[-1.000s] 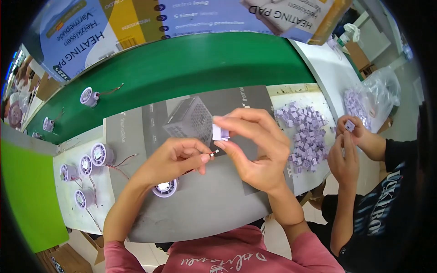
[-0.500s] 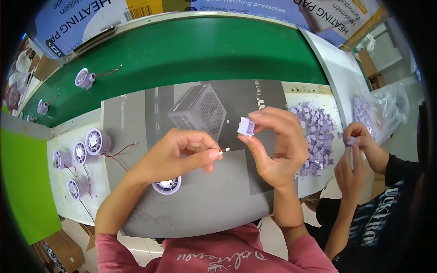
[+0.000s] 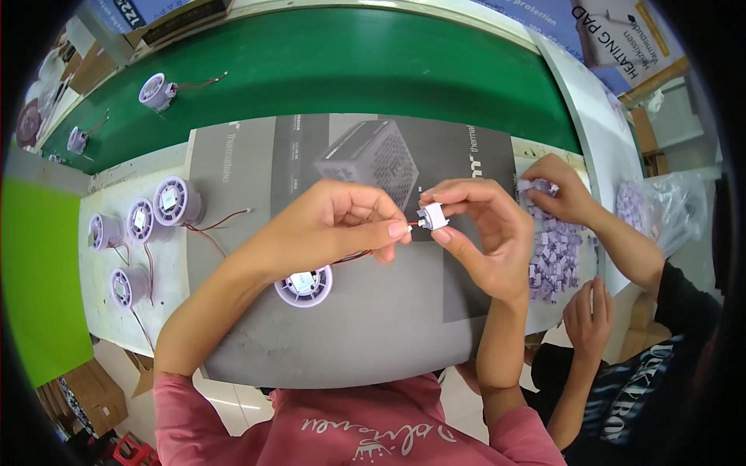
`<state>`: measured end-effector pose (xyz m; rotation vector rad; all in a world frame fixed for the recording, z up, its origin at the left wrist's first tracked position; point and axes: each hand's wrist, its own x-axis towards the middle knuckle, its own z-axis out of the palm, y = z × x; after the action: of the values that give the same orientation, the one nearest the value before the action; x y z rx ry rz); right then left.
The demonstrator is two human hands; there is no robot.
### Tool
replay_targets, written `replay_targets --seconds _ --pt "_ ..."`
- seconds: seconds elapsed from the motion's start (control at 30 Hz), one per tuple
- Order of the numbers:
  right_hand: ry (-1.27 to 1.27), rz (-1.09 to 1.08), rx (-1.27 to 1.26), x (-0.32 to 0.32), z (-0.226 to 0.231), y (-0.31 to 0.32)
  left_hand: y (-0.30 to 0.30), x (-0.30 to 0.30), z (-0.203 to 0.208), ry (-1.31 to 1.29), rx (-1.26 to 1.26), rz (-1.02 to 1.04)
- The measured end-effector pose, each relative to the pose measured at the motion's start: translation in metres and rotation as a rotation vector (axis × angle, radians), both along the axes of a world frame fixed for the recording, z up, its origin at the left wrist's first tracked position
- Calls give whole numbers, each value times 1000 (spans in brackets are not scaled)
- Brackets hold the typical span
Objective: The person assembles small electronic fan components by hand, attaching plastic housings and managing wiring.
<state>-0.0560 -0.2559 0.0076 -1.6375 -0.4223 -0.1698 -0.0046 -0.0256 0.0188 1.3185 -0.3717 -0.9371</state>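
Lilac housing point(image 3: 435, 217) is pinched in the right hand point(image 3: 491, 241), above the grey board point(image 3: 396, 326); red wire point(image 3: 414, 224) is gripped in the left hand point(image 3: 338, 225), its white plug point(image 3: 423, 223) at the housing, contact unclear. Plug and housing are best kept squarely aligned, wire unstrained.

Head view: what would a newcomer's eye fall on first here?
Probably the middle, where the left hand pinches thin red-and-black wires and the right hand holds a small lilac part close to their tip. The broad green surface across the upper picture would also stand out, as would the heap of lilac pieces at right, with a co-worker's hand at its far end.
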Motion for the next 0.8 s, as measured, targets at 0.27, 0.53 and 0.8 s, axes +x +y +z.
replay_targets --seconds 0.27,0.53,0.8 --pt "7 -15 -68 -3 5 1 -1 4 -3 -12 -44 -10" --pt "44 -35 -83 -3 2 5 2 2 -4 -50 13 -7" --pt "121 -102 -105 -2 8 8 -4 -1 -3 -411 102 198"
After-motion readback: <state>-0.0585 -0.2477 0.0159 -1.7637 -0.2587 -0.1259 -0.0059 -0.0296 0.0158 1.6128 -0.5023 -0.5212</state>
